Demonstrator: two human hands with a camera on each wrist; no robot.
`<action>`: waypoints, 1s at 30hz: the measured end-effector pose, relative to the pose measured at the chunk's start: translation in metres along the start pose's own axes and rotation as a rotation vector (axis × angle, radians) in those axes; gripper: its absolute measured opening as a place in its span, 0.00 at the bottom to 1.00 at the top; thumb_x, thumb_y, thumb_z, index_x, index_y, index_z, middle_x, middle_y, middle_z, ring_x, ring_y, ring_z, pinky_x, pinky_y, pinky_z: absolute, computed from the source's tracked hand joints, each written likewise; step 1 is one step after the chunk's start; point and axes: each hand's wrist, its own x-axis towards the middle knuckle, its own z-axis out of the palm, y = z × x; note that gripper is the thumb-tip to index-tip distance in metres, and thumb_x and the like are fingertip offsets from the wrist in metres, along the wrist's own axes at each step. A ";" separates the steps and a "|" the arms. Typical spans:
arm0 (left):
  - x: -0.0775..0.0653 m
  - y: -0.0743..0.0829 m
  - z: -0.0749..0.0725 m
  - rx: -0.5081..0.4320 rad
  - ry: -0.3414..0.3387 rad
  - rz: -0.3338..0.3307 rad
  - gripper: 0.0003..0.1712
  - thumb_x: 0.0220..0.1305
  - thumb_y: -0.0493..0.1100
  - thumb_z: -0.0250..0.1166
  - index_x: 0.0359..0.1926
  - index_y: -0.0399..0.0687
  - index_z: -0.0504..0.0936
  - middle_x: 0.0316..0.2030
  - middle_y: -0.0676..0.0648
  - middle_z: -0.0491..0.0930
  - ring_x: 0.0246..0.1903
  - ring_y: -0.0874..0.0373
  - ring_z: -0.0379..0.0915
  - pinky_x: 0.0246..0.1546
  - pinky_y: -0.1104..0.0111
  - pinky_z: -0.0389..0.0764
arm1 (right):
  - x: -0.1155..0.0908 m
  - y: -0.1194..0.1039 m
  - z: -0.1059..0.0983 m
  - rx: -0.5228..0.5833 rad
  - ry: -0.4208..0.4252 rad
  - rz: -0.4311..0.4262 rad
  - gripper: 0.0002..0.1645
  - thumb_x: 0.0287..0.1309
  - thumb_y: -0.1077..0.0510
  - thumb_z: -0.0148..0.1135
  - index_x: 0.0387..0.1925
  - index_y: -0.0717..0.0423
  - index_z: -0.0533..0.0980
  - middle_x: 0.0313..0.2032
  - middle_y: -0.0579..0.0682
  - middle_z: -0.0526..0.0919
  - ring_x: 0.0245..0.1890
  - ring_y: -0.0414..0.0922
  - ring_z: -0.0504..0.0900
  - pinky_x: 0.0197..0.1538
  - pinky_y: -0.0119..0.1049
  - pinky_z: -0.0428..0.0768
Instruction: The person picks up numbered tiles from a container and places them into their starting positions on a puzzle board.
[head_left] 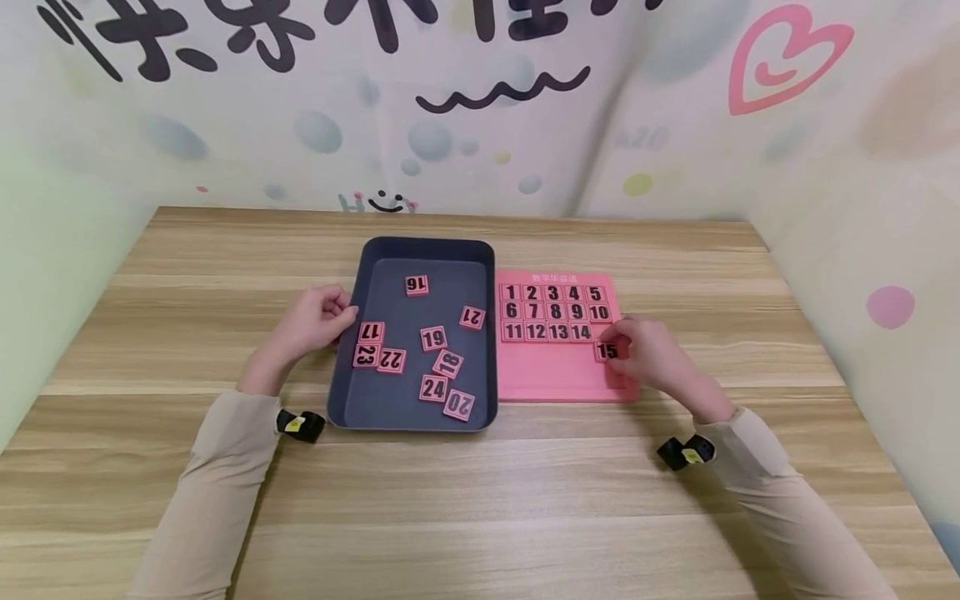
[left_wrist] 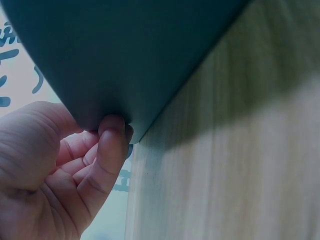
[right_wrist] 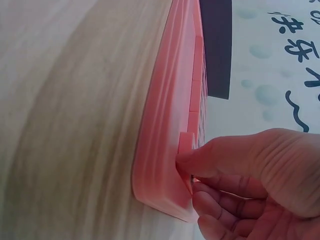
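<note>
My right hand (head_left: 654, 357) pinches the pink number tile 15 (head_left: 604, 351) between thumb and fingers. It is at the right side of the pink puzzle board (head_left: 551, 371), just below tile 10 (head_left: 599, 312) and slightly lower than tile 14 (head_left: 581, 332). In the right wrist view that tile (right_wrist: 186, 141) stands tilted against the board's raised edge (right_wrist: 157, 145). Tiles 1 to 14 lie in order in the board's upper three rows. With thumb and curled fingers, my left hand (head_left: 309, 323) grips the left rim of the dark grey tray (head_left: 390, 407); the left wrist view shows the fingertips at its rim (left_wrist: 107, 112).
Loose tiles lie in the tray, several turned upside down, among them 16 (head_left: 416, 286), 19 (head_left: 433, 338) and 24 (head_left: 432, 388). The tray stands against the board's left side on a wooden table (head_left: 480, 508). A printed wall cloth (head_left: 480, 179) hangs behind.
</note>
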 end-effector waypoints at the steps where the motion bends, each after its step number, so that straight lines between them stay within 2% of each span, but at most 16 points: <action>1: 0.000 0.000 0.000 -0.001 -0.001 -0.001 0.06 0.61 0.32 0.57 0.27 0.34 0.72 0.22 0.42 0.75 0.16 0.60 0.67 0.16 0.71 0.70 | 0.000 0.000 0.000 -0.002 0.004 0.000 0.18 0.37 0.71 0.70 0.37 0.69 0.79 0.29 0.56 0.76 0.28 0.48 0.73 0.31 0.36 0.73; 9: 0.000 0.000 0.000 -0.011 -0.004 0.002 0.06 0.61 0.31 0.56 0.28 0.33 0.72 0.22 0.42 0.75 0.15 0.60 0.67 0.15 0.71 0.70 | 0.011 0.008 0.001 0.075 0.068 0.038 0.14 0.42 0.74 0.67 0.35 0.70 0.76 0.31 0.60 0.74 0.31 0.52 0.75 0.35 0.41 0.78; 15: 0.001 0.000 0.000 -0.015 -0.005 0.002 0.06 0.61 0.31 0.56 0.28 0.33 0.72 0.21 0.42 0.74 0.16 0.59 0.67 0.16 0.71 0.70 | 0.018 0.013 -0.003 0.088 0.048 0.049 0.13 0.43 0.72 0.69 0.32 0.69 0.75 0.31 0.61 0.76 0.31 0.53 0.78 0.37 0.45 0.79; 19: 0.002 0.001 0.000 -0.002 0.000 0.007 0.06 0.61 0.31 0.56 0.27 0.34 0.72 0.21 0.43 0.74 0.17 0.59 0.67 0.17 0.71 0.70 | 0.022 0.009 -0.011 0.087 0.025 0.050 0.15 0.42 0.70 0.70 0.33 0.70 0.74 0.30 0.61 0.77 0.31 0.53 0.77 0.37 0.44 0.78; 25: 0.001 0.001 -0.001 -0.002 0.002 0.010 0.06 0.61 0.32 0.57 0.27 0.34 0.72 0.22 0.42 0.74 0.17 0.60 0.67 0.17 0.72 0.70 | 0.045 -0.025 -0.027 0.138 -0.019 0.034 0.23 0.47 0.64 0.70 0.44 0.72 0.73 0.38 0.64 0.78 0.38 0.55 0.77 0.44 0.47 0.78; 30: 0.000 0.001 -0.001 -0.004 0.006 0.021 0.06 0.61 0.32 0.57 0.27 0.33 0.73 0.21 0.43 0.75 0.16 0.62 0.67 0.16 0.73 0.70 | 0.074 -0.061 -0.024 0.178 -0.056 -0.002 0.24 0.51 0.61 0.68 0.48 0.69 0.72 0.42 0.63 0.79 0.41 0.53 0.78 0.45 0.44 0.79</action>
